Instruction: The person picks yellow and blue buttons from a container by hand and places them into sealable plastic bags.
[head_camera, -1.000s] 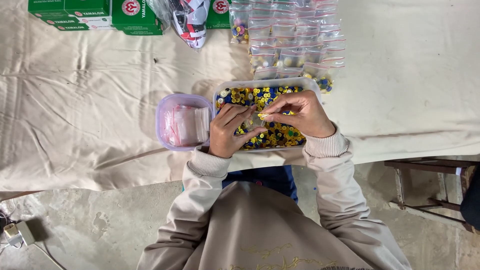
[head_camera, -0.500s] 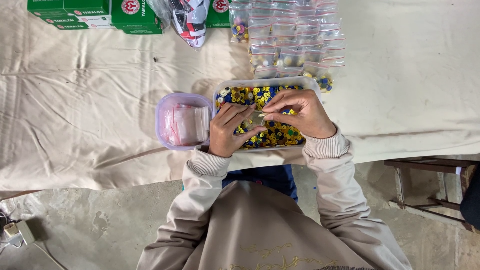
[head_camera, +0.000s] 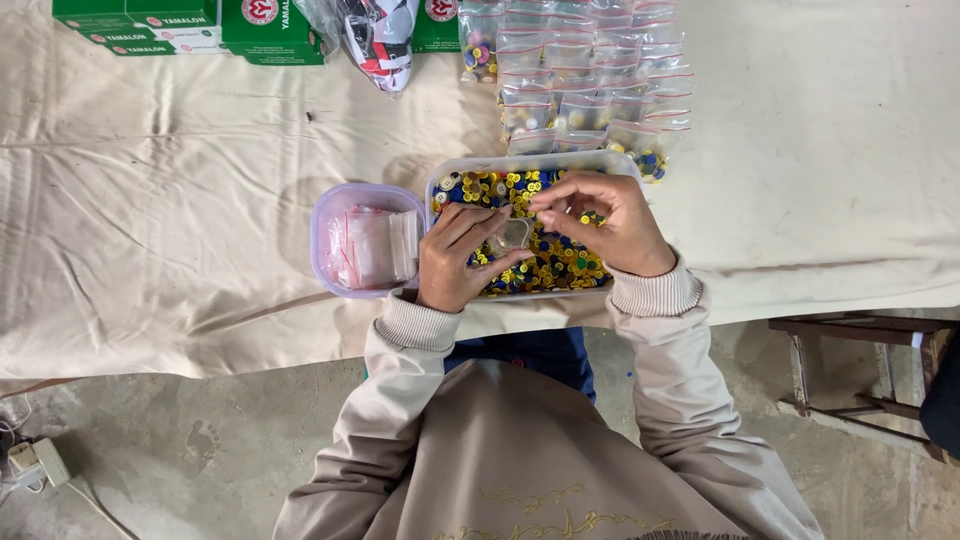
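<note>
Small clear bag — now opened wider between hands

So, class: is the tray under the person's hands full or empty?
Full. The clear tray is heaped to its rim with yellow, blue and white buttons, showing around the left hand and right hand.

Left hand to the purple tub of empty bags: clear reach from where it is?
Probably yes. The left hand holds a small clear bag over the button tray; the purple tub sits right beside it, open-topped, nothing between. The bag occupies its fingers, though.
</note>
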